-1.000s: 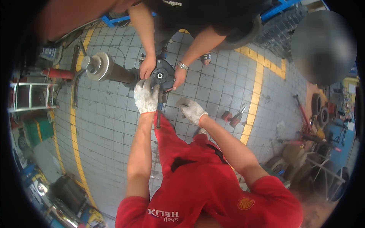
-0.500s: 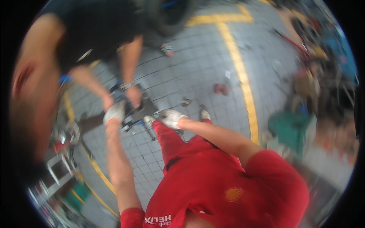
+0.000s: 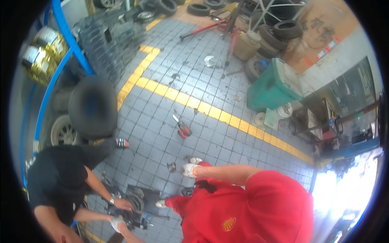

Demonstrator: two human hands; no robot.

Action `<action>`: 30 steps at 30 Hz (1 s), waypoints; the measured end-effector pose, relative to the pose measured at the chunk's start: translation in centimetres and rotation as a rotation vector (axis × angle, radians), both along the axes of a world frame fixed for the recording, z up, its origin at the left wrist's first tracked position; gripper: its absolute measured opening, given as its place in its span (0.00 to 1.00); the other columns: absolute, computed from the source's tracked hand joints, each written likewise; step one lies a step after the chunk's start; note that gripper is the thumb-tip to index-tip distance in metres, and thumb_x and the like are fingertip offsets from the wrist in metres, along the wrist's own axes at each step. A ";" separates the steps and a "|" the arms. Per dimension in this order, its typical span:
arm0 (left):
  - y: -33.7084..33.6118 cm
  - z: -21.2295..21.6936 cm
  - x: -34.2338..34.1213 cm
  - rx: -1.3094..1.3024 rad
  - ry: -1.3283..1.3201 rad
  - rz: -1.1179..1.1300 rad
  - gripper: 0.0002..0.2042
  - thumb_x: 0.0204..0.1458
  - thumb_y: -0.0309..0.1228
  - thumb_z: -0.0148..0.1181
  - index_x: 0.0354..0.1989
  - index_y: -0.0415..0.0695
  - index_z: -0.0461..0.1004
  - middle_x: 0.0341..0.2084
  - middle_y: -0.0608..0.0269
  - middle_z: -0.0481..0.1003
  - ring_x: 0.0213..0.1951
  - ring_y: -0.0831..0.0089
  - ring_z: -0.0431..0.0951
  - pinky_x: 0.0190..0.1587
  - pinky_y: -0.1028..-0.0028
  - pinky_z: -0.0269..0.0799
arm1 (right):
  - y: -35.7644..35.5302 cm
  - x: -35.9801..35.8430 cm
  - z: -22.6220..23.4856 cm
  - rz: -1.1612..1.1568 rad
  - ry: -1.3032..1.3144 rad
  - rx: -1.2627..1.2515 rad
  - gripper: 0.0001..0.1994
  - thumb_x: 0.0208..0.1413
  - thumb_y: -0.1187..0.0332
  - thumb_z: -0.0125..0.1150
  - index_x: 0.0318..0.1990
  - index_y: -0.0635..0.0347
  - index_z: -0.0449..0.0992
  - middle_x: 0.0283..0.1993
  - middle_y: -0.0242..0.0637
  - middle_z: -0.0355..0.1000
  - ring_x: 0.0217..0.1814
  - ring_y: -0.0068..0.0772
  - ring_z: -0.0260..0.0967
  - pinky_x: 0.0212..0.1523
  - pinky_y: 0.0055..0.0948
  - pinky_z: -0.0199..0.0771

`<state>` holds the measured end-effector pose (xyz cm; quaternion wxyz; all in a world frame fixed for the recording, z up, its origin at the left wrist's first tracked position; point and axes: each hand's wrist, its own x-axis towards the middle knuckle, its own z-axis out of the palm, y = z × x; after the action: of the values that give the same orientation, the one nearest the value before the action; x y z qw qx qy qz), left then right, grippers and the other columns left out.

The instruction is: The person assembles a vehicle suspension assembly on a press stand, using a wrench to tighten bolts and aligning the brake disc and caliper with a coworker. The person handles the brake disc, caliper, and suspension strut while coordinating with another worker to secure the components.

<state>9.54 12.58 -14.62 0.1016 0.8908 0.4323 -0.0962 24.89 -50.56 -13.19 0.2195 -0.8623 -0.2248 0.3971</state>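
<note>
Tiled floor point(image 3: 162, 121) — greasy dark axle part point(image 3: 135, 202)

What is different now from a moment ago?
The view swung round: the metal part and both people now sit at the lower left. The right hand has lifted away from the part. The left hand stays on it, and the co-worker's hands still grip it.

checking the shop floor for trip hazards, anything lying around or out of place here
Yes. A small red tool lies loose on the open grey paving, apart from the work. A crumpled white scrap sits farther off near the red stand, and loose tyres are piled there. The gloved left hand is on the metal assembly; the right hand hovers free.
</note>
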 end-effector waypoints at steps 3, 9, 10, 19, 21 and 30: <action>-1.3 1.1 0.8 -0.012 0.106 0.172 0.21 0.58 0.41 0.70 0.54 0.37 0.85 0.47 0.53 0.86 0.42 0.67 0.86 0.48 0.60 0.82 | -3.2 0.3 0.3 -0.143 0.055 -0.063 0.21 0.66 0.56 0.52 0.52 0.60 0.85 0.52 0.52 0.84 0.55 0.60 0.82 0.58 0.52 0.80; -6.2 5.5 3.8 0.053 0.246 0.139 0.21 0.60 0.43 0.68 0.53 0.38 0.85 0.47 0.52 0.86 0.44 0.65 0.87 0.45 0.60 0.83 | -5.6 0.8 2.0 -0.459 0.176 -0.085 0.22 0.67 0.55 0.53 0.54 0.62 0.84 0.48 0.52 0.85 0.50 0.54 0.84 0.53 0.46 0.82; -6.8 6.1 4.1 0.059 0.251 0.135 0.21 0.60 0.43 0.68 0.53 0.38 0.85 0.47 0.51 0.86 0.44 0.65 0.87 0.45 0.60 0.83 | -5.7 0.9 2.1 -0.479 0.223 -0.069 0.22 0.66 0.55 0.53 0.54 0.63 0.83 0.47 0.52 0.85 0.50 0.53 0.84 0.53 0.46 0.82; -6.4 7.3 0.6 0.160 -0.003 0.147 0.23 0.61 0.47 0.67 0.52 0.38 0.86 0.48 0.49 0.87 0.46 0.60 0.88 0.42 0.57 0.83 | -2.4 2.6 -0.1 -0.163 -0.007 0.037 0.11 0.52 0.65 0.68 0.41 0.59 0.87 0.40 0.44 0.85 0.44 0.47 0.85 0.43 0.45 0.86; -6.7 8.6 -1.0 0.179 -0.225 0.205 0.24 0.58 0.49 0.71 0.50 0.38 0.88 0.47 0.47 0.87 0.46 0.54 0.88 0.44 0.55 0.83 | -0.9 2.9 0.5 -0.181 0.104 0.121 0.11 0.49 0.67 0.71 0.40 0.58 0.87 0.39 0.43 0.85 0.44 0.48 0.85 0.42 0.45 0.86; -28.2 17.5 -3.2 -0.936 -0.637 0.485 0.19 0.72 0.39 0.56 0.64 0.45 0.80 0.59 0.62 0.82 0.57 0.69 0.82 0.56 0.66 0.78 | 3.7 3.2 13.7 -0.187 0.325 0.453 0.21 0.69 0.54 0.61 0.56 0.64 0.81 0.47 0.46 0.84 0.46 0.39 0.81 0.51 0.42 0.82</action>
<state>6.37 -15.64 2.84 0.6252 0.6130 0.4827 0.0208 28.04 -46.89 0.54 0.4751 -0.7335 -0.1889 0.4479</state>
